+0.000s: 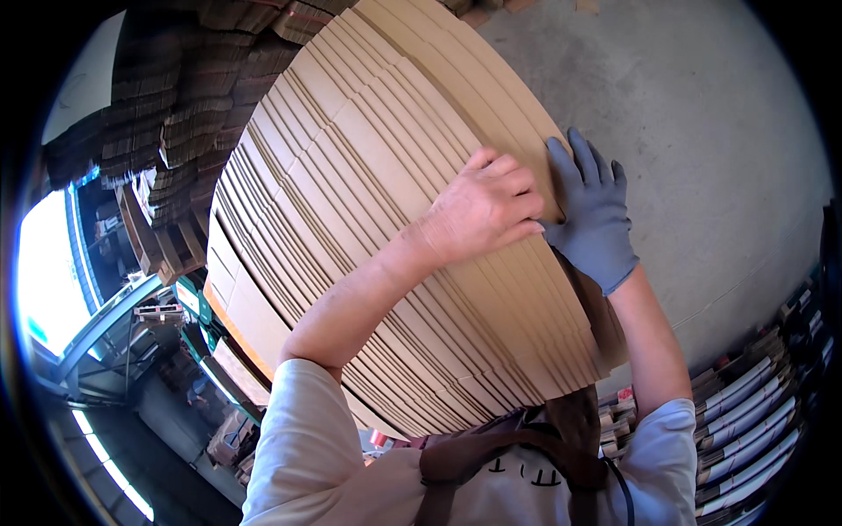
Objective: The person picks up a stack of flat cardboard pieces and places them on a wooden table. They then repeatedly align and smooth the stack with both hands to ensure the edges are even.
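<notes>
A large stack of flat brown cardboard sheets (368,167) fills the middle in front of me, its layered edges fanned out in steps. My bare left hand (493,203) lies over the right part of the stack, fingers curled in at the edge of the upper sheets. Its fingertips are partly hidden. Close beside it, my right hand (595,210) wears a grey glove. The gloved fingers are stretched out and spread, and the palm side rests along the right edge of the stack. A dark gap shows between sheets near both hands.
Grey concrete floor (702,131) stretches away on the right. More piles of cardboard (189,96) stand at the far left, near a wooden pallet (140,219). Stacked flat bundles (745,430) lie at the lower right. A bright opening (57,272) is at the left.
</notes>
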The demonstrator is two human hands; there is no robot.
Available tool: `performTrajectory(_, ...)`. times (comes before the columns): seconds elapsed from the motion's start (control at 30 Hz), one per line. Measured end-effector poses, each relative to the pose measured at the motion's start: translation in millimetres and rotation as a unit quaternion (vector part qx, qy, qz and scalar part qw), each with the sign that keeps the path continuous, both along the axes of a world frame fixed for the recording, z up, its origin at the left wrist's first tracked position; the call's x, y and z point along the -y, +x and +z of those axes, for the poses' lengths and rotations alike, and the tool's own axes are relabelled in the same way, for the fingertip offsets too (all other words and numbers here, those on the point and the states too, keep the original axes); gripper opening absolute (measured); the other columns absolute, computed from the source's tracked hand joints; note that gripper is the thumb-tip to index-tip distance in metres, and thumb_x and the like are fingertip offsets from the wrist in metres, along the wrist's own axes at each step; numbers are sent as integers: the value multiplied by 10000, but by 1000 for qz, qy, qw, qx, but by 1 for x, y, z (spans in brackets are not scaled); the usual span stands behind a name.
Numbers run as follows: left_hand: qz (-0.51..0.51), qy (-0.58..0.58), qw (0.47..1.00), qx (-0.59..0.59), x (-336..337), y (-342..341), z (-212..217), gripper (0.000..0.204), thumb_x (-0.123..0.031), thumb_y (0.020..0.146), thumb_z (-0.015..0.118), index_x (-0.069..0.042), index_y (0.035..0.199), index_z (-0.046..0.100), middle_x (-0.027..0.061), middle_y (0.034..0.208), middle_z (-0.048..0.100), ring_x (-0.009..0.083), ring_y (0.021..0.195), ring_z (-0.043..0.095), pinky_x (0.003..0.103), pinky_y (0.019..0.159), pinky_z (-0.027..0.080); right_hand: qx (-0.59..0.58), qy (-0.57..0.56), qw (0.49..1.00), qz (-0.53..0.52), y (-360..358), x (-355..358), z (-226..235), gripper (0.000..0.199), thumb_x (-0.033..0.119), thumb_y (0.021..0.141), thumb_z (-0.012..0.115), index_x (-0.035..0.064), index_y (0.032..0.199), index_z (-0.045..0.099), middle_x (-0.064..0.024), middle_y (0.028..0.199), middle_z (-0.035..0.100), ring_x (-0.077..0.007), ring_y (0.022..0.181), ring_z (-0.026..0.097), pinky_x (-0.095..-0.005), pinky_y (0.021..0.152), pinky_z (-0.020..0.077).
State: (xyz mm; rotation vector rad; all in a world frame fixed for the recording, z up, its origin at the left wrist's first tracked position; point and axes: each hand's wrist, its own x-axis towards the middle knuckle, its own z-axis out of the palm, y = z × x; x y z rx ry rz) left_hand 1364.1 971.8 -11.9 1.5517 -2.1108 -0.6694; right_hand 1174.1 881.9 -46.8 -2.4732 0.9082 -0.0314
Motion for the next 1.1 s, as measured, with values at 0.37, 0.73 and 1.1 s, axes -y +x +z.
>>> performTrajectory(0.37, 8, 8, 1000, -14, -6, 4, -5, 198, -271, 824, 763, -122, 840, 635, 18, 885, 551, 222, 925, 531, 376, 892, 395, 35, 10, 999, -20, -3, 3, -9, 1098, 610, 611, 827, 216, 1519, 351, -170, 1548, 354, -393, 1379, 390, -617, 1052, 330)
performTrajectory(0.73, 7, 1, 1000, -4, -14, 4, -7, 186, -276, 828, 755, -136, 843, 634, 8, 880, 548, 222, 933, 529, 378, 902, 392, 61, 9, 998, -21, -3, 1, -13, 1109, 617, 608, 831, 198, 1520, 361, -190, 1532, 384, -411, 1368, 409, -613, 1042, 340)
performTrajectory(1.1, 3, -33, 999, 13, -14, 3, -8, 220, -261, 796, 777, -112, 817, 616, 33, 899, 585, 242, 932, 567, 402, 894, 424, 113, 51, 992, 2, -13, 4, -20, 906, 558, 786, 744, 160, 1514, 378, -227, 1489, 437, -401, 1353, 435, -551, 1063, 352)
